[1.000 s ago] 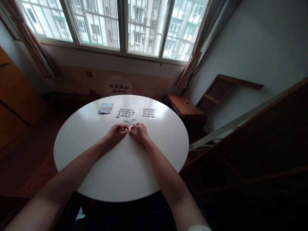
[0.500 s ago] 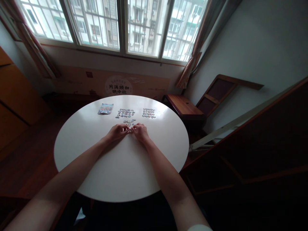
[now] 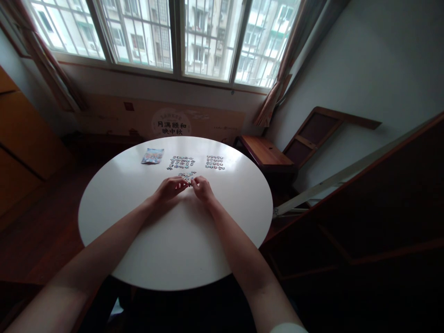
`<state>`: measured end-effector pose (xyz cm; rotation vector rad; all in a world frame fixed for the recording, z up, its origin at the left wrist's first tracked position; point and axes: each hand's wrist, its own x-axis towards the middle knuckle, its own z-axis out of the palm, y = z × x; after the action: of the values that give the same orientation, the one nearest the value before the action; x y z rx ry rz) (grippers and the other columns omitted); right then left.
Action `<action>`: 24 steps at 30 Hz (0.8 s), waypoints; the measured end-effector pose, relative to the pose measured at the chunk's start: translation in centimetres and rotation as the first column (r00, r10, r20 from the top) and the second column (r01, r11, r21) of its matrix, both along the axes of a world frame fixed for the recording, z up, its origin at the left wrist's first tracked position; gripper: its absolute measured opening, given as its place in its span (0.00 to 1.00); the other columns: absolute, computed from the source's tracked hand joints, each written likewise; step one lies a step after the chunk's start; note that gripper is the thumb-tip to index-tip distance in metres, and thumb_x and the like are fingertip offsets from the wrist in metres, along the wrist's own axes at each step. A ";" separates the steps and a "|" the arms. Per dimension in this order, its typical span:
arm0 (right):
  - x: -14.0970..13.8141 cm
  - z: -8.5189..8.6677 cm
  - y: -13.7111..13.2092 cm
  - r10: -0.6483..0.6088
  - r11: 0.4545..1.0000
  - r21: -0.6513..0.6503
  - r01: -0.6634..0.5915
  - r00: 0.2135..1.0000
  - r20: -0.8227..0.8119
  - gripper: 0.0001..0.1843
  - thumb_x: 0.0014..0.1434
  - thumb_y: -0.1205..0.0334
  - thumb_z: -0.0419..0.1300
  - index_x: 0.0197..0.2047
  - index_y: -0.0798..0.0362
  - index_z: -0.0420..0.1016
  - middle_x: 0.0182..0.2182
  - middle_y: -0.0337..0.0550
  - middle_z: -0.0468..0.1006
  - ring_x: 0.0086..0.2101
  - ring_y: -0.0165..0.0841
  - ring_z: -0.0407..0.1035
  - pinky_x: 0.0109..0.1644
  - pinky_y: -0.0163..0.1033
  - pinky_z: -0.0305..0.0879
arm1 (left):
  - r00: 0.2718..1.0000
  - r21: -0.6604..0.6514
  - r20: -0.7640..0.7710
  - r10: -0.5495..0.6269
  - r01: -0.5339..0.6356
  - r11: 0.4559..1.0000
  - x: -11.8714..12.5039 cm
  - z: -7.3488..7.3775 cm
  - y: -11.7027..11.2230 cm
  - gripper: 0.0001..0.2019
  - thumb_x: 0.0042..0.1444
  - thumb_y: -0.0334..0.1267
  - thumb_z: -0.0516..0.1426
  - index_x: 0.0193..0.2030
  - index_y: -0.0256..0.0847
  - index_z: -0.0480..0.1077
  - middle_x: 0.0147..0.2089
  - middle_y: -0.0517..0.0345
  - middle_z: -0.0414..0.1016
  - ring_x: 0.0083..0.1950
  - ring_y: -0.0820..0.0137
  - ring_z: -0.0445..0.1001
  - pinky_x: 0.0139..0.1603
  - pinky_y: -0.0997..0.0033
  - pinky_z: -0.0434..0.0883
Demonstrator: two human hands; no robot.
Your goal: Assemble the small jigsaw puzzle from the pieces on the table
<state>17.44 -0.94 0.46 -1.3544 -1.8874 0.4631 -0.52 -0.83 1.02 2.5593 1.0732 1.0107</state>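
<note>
My left hand [image 3: 169,188] and my right hand [image 3: 202,188] rest together on a round white table [image 3: 138,222], fingertips almost meeting. Both have their fingers curled in a pinch at the near edge of a small cluster of jigsaw pieces [image 3: 187,175]. What each pinch holds is too small to make out. Beyond lie two spread groups of puzzle pieces, one [image 3: 180,163] in the middle and one [image 3: 214,162] to the right. A small colourful picture card [image 3: 152,156] lies to the left of them.
A barred window [image 3: 166,37] with curtains fills the back wall. A cardboard panel with printed characters [image 3: 169,124] leans below it. A wooden bench [image 3: 265,152] and a leaning wooden frame [image 3: 312,136] stand right of the table. Dark wood furniture [image 3: 381,208] lies at far right.
Both hands have slid slightly forward toward the small cluster of pieces and their fingertips have parted a little. Nothing else has moved.
</note>
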 end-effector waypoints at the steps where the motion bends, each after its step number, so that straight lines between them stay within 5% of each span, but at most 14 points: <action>1: 0.0 0.0 0.0 -0.003 1.000 -0.001 0.003 1.000 -0.011 0.12 0.63 0.61 0.53 0.32 0.56 0.73 0.34 0.44 0.74 0.36 0.31 0.67 0.44 0.35 0.62 | 1.000 0.007 -0.012 0.015 -0.015 1.000 0.0 0.1 -0.1 0.12 0.61 0.43 0.53 0.37 0.40 0.75 0.32 0.56 0.74 0.29 0.74 0.69 0.33 0.75 0.65; 8: 0.0 -0.5 0.2 0.015 1.000 -0.013 -0.017 0.993 -0.117 0.09 0.60 0.67 0.54 0.43 0.55 0.73 0.39 0.44 0.74 0.33 0.28 0.69 0.42 0.34 0.66 | 0.967 0.021 -0.011 0.256 -0.256 0.967 -0.2 0.4 0.0 0.13 0.60 0.44 0.53 0.37 0.40 0.76 0.31 0.57 0.75 0.29 0.72 0.70 0.30 0.74 0.63; 24: 0.0 -0.6 0.2 0.023 0.999 -0.023 -0.026 0.994 -0.108 0.06 0.57 0.66 0.58 0.35 0.54 0.77 0.34 0.42 0.76 0.33 0.29 0.70 0.42 0.35 0.67 | 0.993 -0.053 0.001 0.118 -0.118 0.992 -0.4 -0.5 0.8 0.12 0.58 0.43 0.54 0.34 0.39 0.75 0.28 0.58 0.73 0.27 0.73 0.69 0.30 0.76 0.64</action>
<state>17.48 -0.74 -0.17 -1.2975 -1.8175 0.5617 -0.93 -0.07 0.53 2.4762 1.2459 1.0008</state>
